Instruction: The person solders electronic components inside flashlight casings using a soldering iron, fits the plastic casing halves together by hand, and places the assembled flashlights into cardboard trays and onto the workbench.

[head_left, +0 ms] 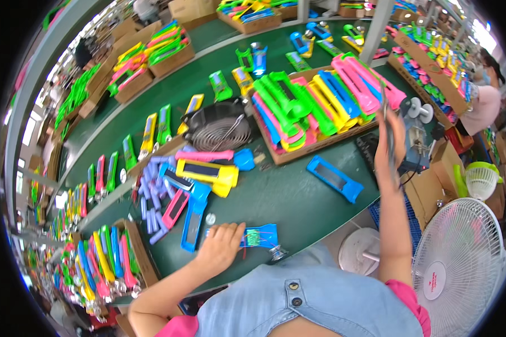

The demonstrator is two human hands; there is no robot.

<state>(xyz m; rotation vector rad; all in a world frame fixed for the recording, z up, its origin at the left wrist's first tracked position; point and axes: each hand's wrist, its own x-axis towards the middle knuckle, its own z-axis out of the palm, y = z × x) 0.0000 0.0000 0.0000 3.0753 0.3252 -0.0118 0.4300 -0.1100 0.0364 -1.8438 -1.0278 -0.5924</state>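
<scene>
My left hand (224, 245) rests on the table near me, its fingers bent over one end of a blue plastic lamp housing (270, 231). The housing's uncovered end shows a green circuit board (254, 238) with thin red wires and a silver lamp head (278, 254). My right hand (392, 140) is raised at the right, beside the carton of housings, its fingers closed around a slim dark tool (384, 104) whose exact kind is unclear. A separate blue housing (335, 178) with a dark panel lies between my hands, touched by neither.
A carton (298, 155) of coloured housings stands ahead. Purple cylinders (150, 191) and loose yellow, pink and blue housings lie left, near a coil (222, 135) of wire. Spools (420, 110) and a white fan (458, 264) stand right. Green conveyor (109, 126) carries lamps beyond.
</scene>
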